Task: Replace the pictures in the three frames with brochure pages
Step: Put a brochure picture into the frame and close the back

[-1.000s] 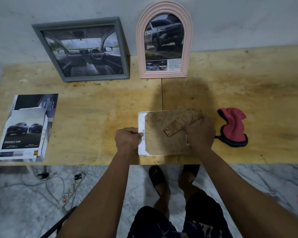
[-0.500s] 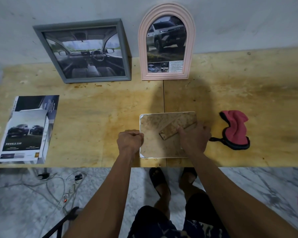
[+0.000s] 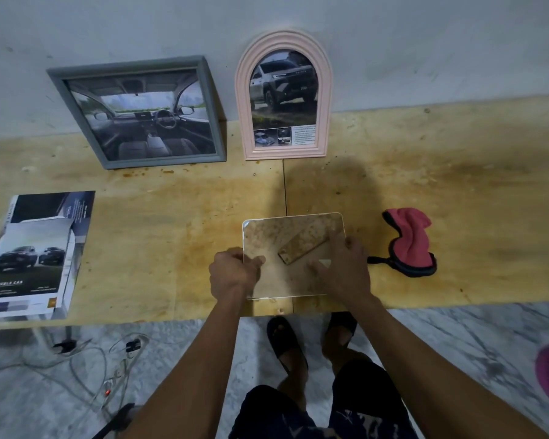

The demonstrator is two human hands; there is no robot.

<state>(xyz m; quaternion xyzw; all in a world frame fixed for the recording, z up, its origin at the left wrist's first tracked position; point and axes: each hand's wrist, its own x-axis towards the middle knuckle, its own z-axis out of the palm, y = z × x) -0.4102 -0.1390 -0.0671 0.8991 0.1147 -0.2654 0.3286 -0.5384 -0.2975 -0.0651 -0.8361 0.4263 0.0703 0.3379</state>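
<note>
White frame (image 3: 260, 229) face-down (stand up) — left hand (image 3: 233, 274) grips | right hand (image 3: 346, 267) presses

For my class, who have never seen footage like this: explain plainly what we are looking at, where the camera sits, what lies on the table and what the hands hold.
The camera sits on a person's head, looking down at their own arms. No machine is involved. On the wooden table a grey frame and a pink arched frame lean against the wall, both showing car pictures. Car brochures lie at the left, a pink cloth at the right. The left hand grips the left edge of a third frame, lying face down with its brown backing and stand up. The right hand rests on its right side.
</note>
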